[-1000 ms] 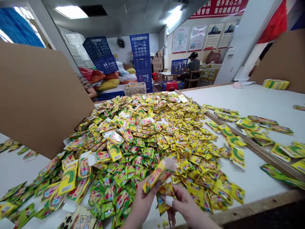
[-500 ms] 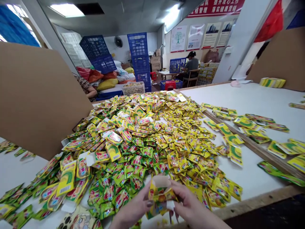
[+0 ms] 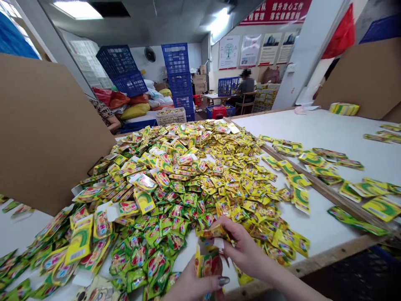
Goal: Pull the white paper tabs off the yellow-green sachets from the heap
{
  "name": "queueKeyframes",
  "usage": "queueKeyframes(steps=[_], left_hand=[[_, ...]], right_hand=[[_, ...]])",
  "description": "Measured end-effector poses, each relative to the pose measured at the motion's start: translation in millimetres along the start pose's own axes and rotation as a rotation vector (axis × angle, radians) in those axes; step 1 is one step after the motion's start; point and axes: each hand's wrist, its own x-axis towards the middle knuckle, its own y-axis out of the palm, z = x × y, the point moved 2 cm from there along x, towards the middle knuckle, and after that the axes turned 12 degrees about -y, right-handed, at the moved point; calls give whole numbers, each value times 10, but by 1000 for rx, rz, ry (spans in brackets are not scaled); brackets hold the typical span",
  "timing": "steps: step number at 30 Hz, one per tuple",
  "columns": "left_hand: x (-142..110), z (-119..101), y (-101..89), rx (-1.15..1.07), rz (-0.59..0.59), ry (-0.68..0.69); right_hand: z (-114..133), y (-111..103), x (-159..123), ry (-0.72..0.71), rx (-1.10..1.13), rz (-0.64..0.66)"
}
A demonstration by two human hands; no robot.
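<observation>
My left hand (image 3: 194, 284) grips a small yellow carton (image 3: 207, 262) upright at the table's near edge, its white top flaps open. My right hand (image 3: 242, 246) sits just above it, fingers pinched on a small yellow sachet (image 3: 214, 231) at the carton's mouth. Both hands hover over the near side of a big heap of yellow and green sachets (image 3: 194, 184) spread on the white table (image 3: 332, 133).
A tall cardboard sheet (image 3: 46, 133) stands at the left. A wooden strip (image 3: 316, 184) divides off the right table area, where flat cartons (image 3: 316, 159) lie scattered. Blue crates (image 3: 178, 75) are stacked at the back, and a person sits at a far table (image 3: 246, 85).
The carton has been turned upright and lowered toward the table edge in my left hand. My right hand has come up over its open top with a sachet. The camera shifted slightly right.
</observation>
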Motion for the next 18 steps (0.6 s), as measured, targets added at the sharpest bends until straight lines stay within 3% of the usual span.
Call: queueKeyframes(steps=[7, 10, 13, 16, 18], left_hand=[[-9, 103, -70, 170, -7, -40], [57, 143, -51, 228, -46, -56], [81, 121, -33, 251, -97, -61], [44, 86, -36, 214, -89, -73], [9, 76, -33, 194, -65, -89]], right_hand=[[146, -140, 6, 14, -360, 394], [215, -147, 33, 47, -432, 491], [208, -154, 26, 113, -338, 431], [78, -144, -34, 251, -107, 269], [-14, -113, -83, 269, -30, 191]])
